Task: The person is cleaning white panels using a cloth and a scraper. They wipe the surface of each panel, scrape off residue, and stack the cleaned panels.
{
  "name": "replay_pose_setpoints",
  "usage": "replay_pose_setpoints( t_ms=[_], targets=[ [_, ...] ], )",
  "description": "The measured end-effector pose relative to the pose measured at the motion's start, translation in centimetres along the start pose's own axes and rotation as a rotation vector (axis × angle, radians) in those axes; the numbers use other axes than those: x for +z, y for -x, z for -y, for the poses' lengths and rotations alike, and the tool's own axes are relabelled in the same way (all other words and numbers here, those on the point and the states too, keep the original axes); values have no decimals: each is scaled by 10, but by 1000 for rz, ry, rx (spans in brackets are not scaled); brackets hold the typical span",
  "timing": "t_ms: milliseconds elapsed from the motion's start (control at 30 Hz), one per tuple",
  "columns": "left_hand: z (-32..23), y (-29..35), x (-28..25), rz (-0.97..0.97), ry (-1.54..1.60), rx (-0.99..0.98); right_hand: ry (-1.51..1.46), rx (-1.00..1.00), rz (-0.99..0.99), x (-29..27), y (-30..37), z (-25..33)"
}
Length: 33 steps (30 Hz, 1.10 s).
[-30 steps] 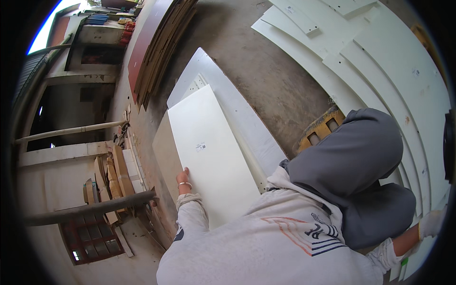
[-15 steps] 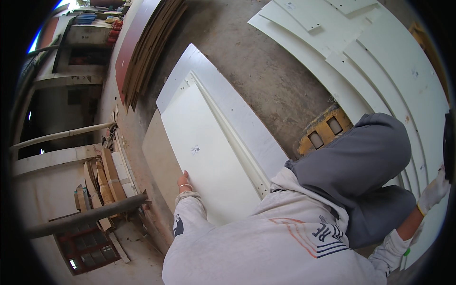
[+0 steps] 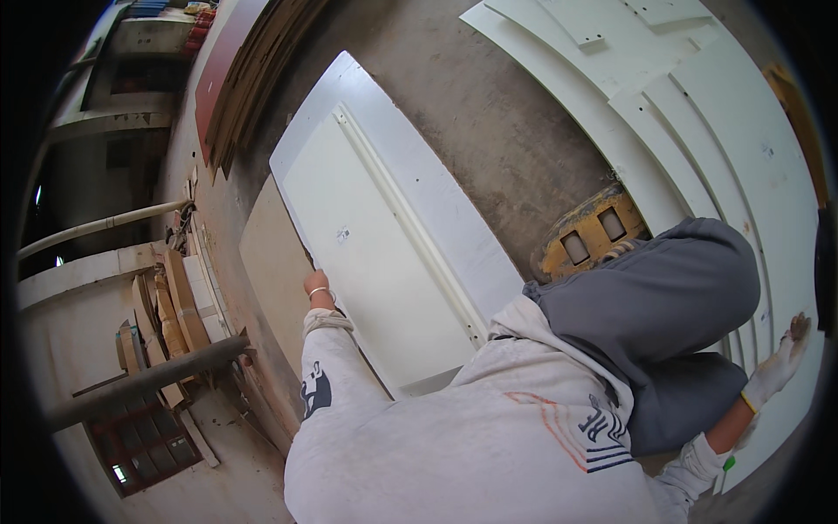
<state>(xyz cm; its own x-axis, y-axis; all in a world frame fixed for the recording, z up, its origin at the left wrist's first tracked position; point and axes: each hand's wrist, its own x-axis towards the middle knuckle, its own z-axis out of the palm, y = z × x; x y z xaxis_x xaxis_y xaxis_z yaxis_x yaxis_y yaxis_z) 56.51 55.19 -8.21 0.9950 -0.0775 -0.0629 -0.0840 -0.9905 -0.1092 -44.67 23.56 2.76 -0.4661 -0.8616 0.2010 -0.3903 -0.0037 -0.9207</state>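
Note:
A long white panel (image 3: 358,279) with small drilled holes along its right side lies on a wider pale grey board (image 3: 445,205). My bare left hand (image 3: 318,285), with a band at the wrist, is closed at the panel's left edge; its fingertips are hidden. At the far right my right hand (image 3: 779,362), in a dirty whitish glove, has its fingers stretched out over a stack of white panels (image 3: 724,144). It appears to hold nothing.
A brown board (image 3: 272,240) lies left of the white panel. Beyond it stands a stack of reddish and brown boards (image 3: 240,83). A yellow block with two square openings (image 3: 594,234) sits by my knee. Long wooden pieces (image 3: 179,297) lean at the left wall, near a dark pipe (image 3: 148,382).
The white panel has turned slightly and now lines up with the grey board beneath. My left hand has moved to its edge and closed. My right hand has come away from a dark object.

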Motion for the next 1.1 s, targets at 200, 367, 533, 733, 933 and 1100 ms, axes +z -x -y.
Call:
replay_pose_setpoints(
  t_ms=[200,367,533,733,933,1100],
  targets=[
    [-161,203,51,72,308,225,-15,43,55,5,12,13],
    [-193,223,54,35,13,240,-55,149,105,21,23,15],
    [-187,198,42,79,34,214,-69,180,102,24,28,22],
    [-176,191,59,21,-17,199,-66,123,95,15,48,41],
    [-187,163,71,-107,-181,257,6,-112,-182,-27,92,42],
    [-175,162,88,-36,-180,276,61,-153,-599,-36,151,48]
  ],
)
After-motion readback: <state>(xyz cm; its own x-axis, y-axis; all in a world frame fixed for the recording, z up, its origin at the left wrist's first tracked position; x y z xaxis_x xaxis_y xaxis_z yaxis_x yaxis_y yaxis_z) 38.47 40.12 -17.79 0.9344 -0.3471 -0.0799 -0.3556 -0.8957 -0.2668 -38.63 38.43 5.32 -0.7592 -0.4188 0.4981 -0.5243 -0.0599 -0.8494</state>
